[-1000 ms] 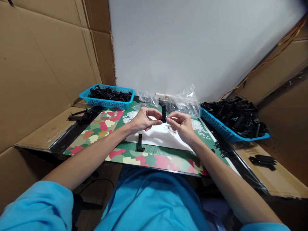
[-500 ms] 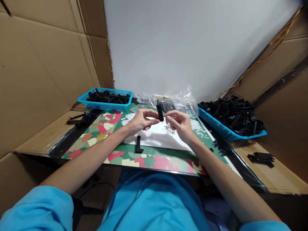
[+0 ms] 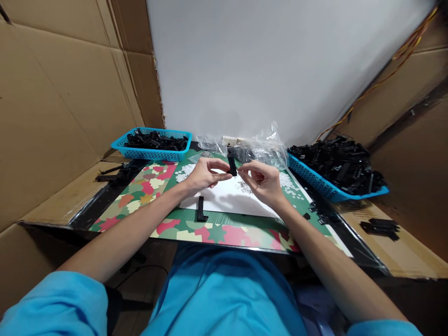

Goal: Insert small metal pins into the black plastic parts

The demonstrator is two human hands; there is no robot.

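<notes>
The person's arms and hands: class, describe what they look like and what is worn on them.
The left sleeve and right sleeve are plain bright blue, the left loose and creased, matching the blue garment on the body. Both forearms are bare. The left hand and right hand wear no gloves.

Fingertips of the left hand (image 3: 206,175) hide a little of the black part (image 3: 232,163). Whatever the right hand (image 3: 263,179) may pinch is too small to tell, as are the scattered bits (image 3: 244,187). The lower edge cuts off both blue sleeves (image 3: 59,303).
</notes>
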